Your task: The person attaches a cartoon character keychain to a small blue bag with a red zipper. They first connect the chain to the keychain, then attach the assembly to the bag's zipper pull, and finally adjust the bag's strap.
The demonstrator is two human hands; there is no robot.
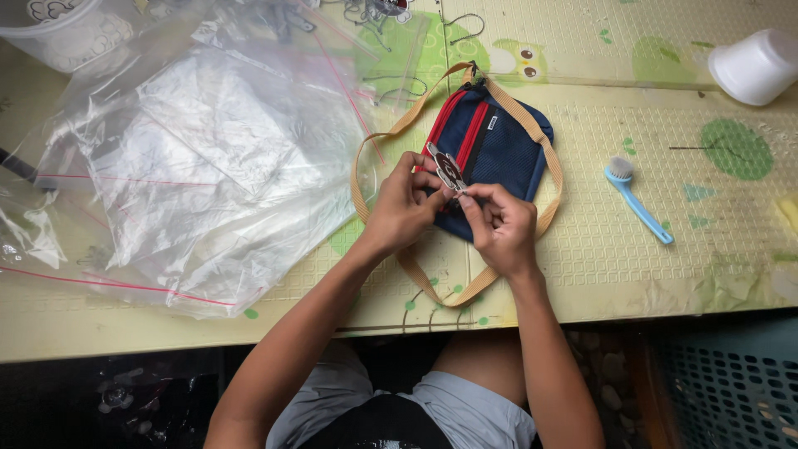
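Note:
A small navy pouch bag [499, 145] with red zipper trim and a tan strap [544, 158] lies on the pale patterned mat [615, 241]. My left hand [403, 208] pinches a small flat charm [446, 169] in red, white and dark colours at the bag's near left corner. My right hand [501, 223] pinches the charm's lower end, at the bag's edge. Both hands meet over the bag's front corner. The strap loops round the bag and under my wrists.
A heap of clear zip bags [191, 158] with pink seal lines covers the left of the mat. A blue brush [636, 199] lies right of the bag. A white cup [752, 66] lies at the far right. A teal perforated crate [731, 391] stands below.

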